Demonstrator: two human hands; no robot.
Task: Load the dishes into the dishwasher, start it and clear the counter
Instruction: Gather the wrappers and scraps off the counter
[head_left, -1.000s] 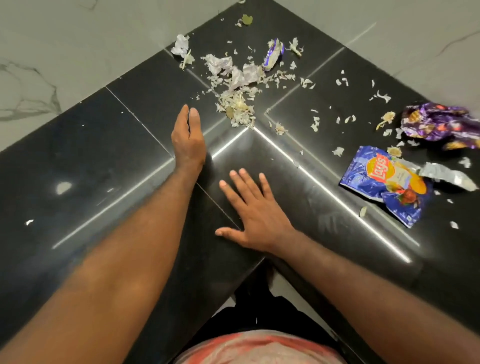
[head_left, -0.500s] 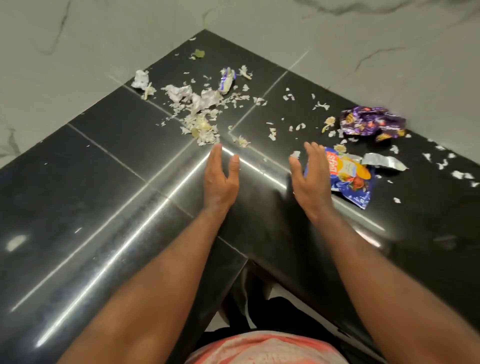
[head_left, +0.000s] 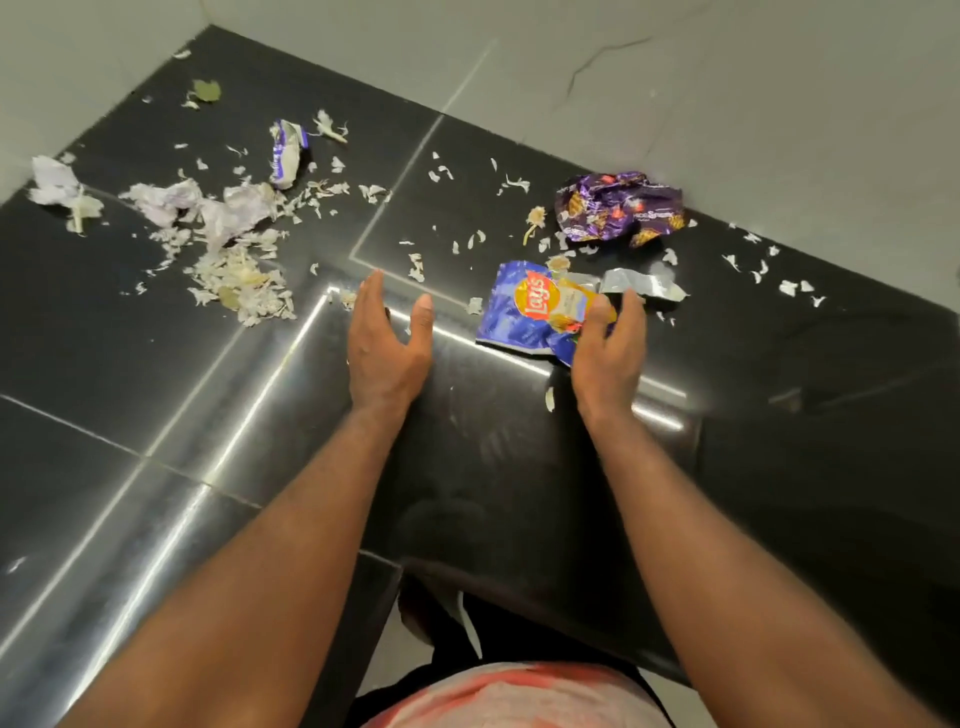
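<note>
Right hand (head_left: 605, 353) is on the chip bag (head_left: 530, 306), thumb and fingers curled round its right end. The bag's long axis runs leftward across the counter (head_left: 156, 364) toward the left hand (head_left: 387, 343), spread and empty, nearby. A purple wrapper (head_left: 618, 208) lies beyond, by the wall; there's open room toward the near edge.

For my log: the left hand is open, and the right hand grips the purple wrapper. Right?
No. The head view shows the right hand gripping the blue Lay's bag; the purple wrapper lies untouched. The left hand is open.
</note>
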